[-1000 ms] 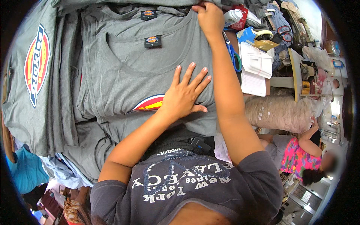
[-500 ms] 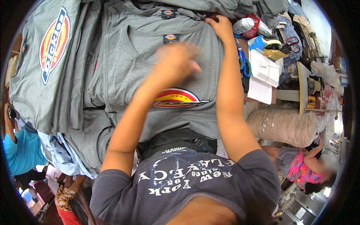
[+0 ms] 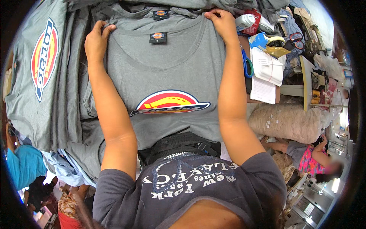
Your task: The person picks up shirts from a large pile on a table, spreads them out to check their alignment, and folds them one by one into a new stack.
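Matt cloth shirt [image 3: 162, 78], smooth printed emblem [image 3: 167, 100], white paper pad [image 3: 263, 91], plastic bottle [image 3: 246, 21]

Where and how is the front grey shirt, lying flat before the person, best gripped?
Probably pinch the grey shirt at both shoulders, one hand coming from each outer side. It lies flat, its wide neckline toward the far edge, so limp cloth should stay evenly spread between those points. The right hand pinches at one shoulder; the left hand is by the other, its hold unclear.

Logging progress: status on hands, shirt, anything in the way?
Left hand and right hand at shoulders of grey shirt. Shirt spread, print up. Scissors right of shirt.
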Demonstrator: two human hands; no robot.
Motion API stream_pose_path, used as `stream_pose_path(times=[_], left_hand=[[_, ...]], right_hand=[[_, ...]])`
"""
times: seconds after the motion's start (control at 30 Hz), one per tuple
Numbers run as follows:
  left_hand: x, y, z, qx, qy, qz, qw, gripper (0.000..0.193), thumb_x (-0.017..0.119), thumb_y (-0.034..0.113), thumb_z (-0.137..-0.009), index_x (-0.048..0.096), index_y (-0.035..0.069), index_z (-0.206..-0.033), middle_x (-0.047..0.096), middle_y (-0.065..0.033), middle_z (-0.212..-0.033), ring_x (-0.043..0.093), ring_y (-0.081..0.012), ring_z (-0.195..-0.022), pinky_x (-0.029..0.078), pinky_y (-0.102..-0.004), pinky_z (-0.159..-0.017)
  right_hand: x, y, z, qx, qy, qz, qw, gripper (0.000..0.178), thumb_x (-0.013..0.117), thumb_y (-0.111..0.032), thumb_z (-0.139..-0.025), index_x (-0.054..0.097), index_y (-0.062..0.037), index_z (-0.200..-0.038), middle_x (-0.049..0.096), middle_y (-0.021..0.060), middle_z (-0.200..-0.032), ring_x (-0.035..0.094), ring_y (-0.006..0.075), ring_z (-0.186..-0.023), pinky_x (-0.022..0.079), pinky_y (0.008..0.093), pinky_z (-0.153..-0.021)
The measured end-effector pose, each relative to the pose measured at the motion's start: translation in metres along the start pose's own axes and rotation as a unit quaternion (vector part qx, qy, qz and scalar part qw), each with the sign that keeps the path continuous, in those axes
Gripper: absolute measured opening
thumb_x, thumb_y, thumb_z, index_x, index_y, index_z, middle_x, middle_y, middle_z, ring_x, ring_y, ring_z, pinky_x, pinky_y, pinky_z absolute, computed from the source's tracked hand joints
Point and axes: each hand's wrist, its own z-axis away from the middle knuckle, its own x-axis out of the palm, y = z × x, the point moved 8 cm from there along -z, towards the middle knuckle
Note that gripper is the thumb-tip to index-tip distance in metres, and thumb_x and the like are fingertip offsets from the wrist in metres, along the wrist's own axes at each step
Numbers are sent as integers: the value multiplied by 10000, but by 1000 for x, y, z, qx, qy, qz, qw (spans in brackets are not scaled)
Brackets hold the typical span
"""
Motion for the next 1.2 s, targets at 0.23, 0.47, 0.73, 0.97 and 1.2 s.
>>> stream_pose_path(times=[0.23, 0.47, 0.73, 0.97, 1.2], left_hand=[[-11, 4, -1, 3, 66, -31, 997, 366, 603, 436, -726, 570, 108, -885, 605, -163, -773, 576, -339, -727, 429, -377, -626], [11, -25, -4, 15, -112, 158, 981, 430, 657, 386, -702, 595, 20, -919, 621, -102, -756, 574, -186, -723, 425, -292, -652], [-98, 12, -15, 116, -122, 272, 947, 212, 612, 258, -792, 581, 48, -797, 477, 82, -699, 405, -24, -693, 314, -163, -643], [-182, 63, -58, 195, -52, 226, 953, 236, 580, 286, -821, 615, 64, -894, 528, 72, -749, 444, -20, -710, 337, -164, -651], [-242, 81, -72, 217, -26, 285, 933, 239, 586, 281, -816, 629, 75, -931, 571, 55, -801, 500, -31, -753, 360, -162, -678]], right_hand=[[-5, -13, 8, -28, 104, 109, 988, 185, 588, -261, -741, 661, -107, -812, 620, 124, -748, 587, 309, -706, 447, 345, -631], [-2, -14, 13, -20, 62, 67, 996, 213, 611, -303, -735, 646, -104, -800, 605, 142, -722, 575, 308, -671, 438, 332, -605], [-51, -62, -5, -59, -117, -227, 965, 171, 611, -203, -787, 609, -37, -827, 589, -16, -768, 516, 55, -740, 394, 193, -681], [-141, -134, -58, -123, -60, -158, 978, 138, 571, -132, -797, 598, 3, -781, 606, 28, -741, 544, 91, -702, 428, 220, -665], [-185, -185, -82, -248, -32, -214, 944, 114, 558, -120, -818, 593, -19, -781, 577, -4, -748, 522, 78, -713, 415, 212, -676]])
